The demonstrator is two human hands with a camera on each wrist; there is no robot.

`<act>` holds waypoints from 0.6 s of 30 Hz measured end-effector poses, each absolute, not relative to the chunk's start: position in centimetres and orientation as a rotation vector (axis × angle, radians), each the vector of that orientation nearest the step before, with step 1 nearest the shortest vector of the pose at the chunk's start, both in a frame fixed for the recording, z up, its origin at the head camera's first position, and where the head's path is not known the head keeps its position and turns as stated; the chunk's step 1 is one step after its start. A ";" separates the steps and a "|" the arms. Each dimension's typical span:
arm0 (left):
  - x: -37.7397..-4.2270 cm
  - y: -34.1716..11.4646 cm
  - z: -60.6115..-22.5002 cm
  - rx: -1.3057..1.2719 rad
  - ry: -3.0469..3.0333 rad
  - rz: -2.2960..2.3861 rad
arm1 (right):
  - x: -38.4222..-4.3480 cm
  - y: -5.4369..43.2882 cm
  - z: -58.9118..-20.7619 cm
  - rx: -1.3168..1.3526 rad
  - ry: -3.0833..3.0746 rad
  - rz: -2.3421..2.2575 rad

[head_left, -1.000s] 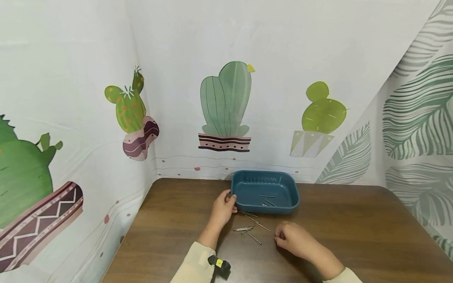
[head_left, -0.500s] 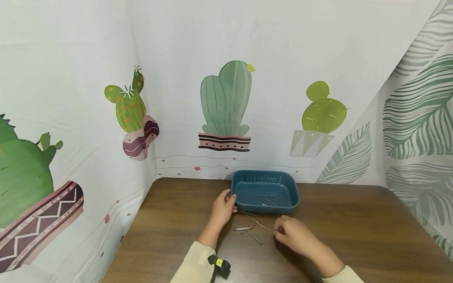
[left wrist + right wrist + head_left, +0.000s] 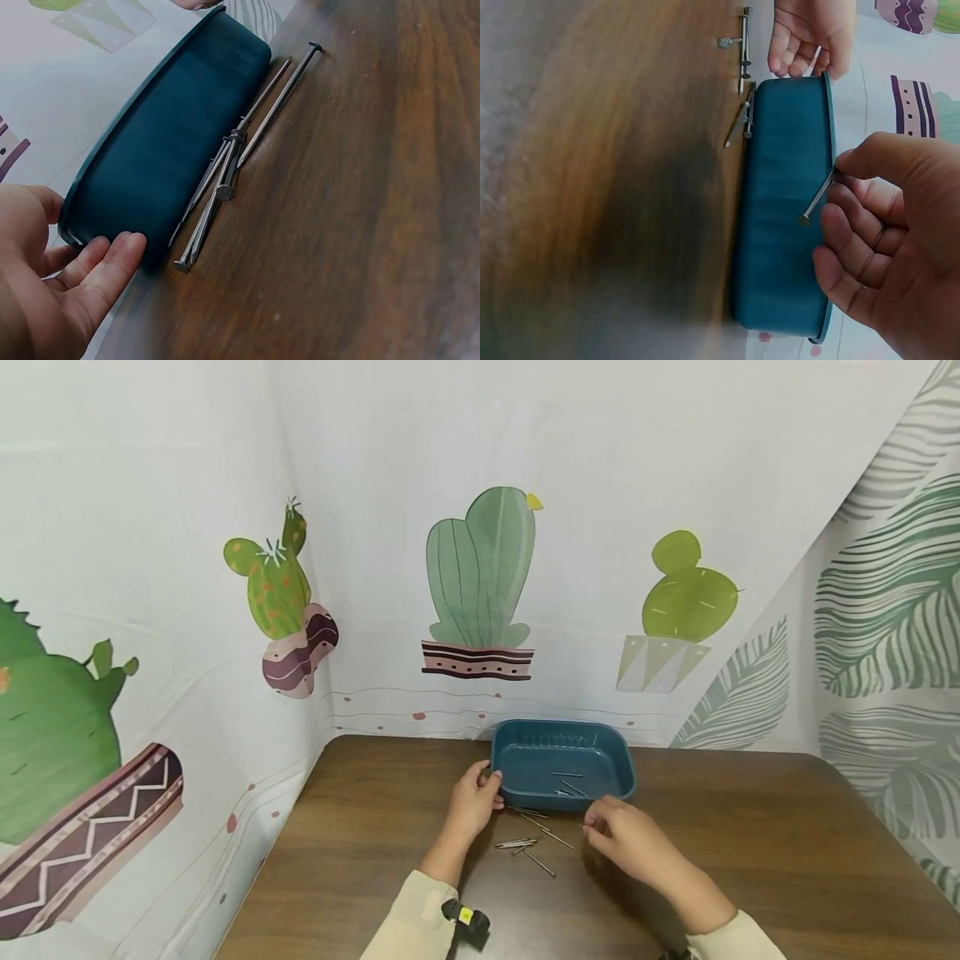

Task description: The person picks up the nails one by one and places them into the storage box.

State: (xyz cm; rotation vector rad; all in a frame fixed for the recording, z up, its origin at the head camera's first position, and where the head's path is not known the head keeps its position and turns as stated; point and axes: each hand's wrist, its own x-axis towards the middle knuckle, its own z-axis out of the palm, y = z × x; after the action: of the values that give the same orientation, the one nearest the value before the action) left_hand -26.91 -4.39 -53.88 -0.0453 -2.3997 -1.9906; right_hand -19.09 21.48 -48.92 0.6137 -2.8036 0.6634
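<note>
From where I sat, I had the person's right grip [image 3: 624, 837], a bare hand, pinching a slim silver-grey metal nail [image 3: 819, 195] between thumb and forefinger, its flat round head pointing away from the fingertips. That grip hung by the near right corner of a deep-blue, glossy rectangular tray with rounded corners [image 3: 780, 210]; I could not tell whether it touched the near wall. The left grip [image 3: 471, 797] held the tray's left end, thumb and fingers round the rim. Inside the tray, several thin metal nails [image 3: 566, 775] lay scattered towards the near side. Just in front of it, between the two hands, I counted on a loose spread of silver-grey nails [image 3: 516, 844] lying flat on a dark brown wood-grain surface [image 3: 750, 835], some crossing one another, a few close along the tray's near wall. Further out, I saw cream sleeves [image 3: 416, 914] on both arms and a black strap with a yellow label [image 3: 476, 935] at the left wrist. Behind the surface hung a white cloth backdrop [image 3: 367, 527] printed with green potted cacti [image 3: 483, 577] and large striped leaves [image 3: 892, 585].
</note>
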 end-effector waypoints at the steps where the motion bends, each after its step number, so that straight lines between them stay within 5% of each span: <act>1: -26.9 -4.4 -53.9 -0.044 -2.399 -1.991 | -19.2 21.5 -48.9 0.609 -2.793 0.660; 18: -26.9 -4.4 -53.9 -0.039 -2.399 -1.999 | -20.8 20.9 -47.1 0.545 -2.675 0.656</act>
State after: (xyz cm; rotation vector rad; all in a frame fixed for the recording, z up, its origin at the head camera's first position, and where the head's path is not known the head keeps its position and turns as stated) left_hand -26.95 -4.41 -53.87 -0.0392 -2.3992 -1.9990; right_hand -20.80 20.93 -47.07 0.5453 -2.6754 0.6557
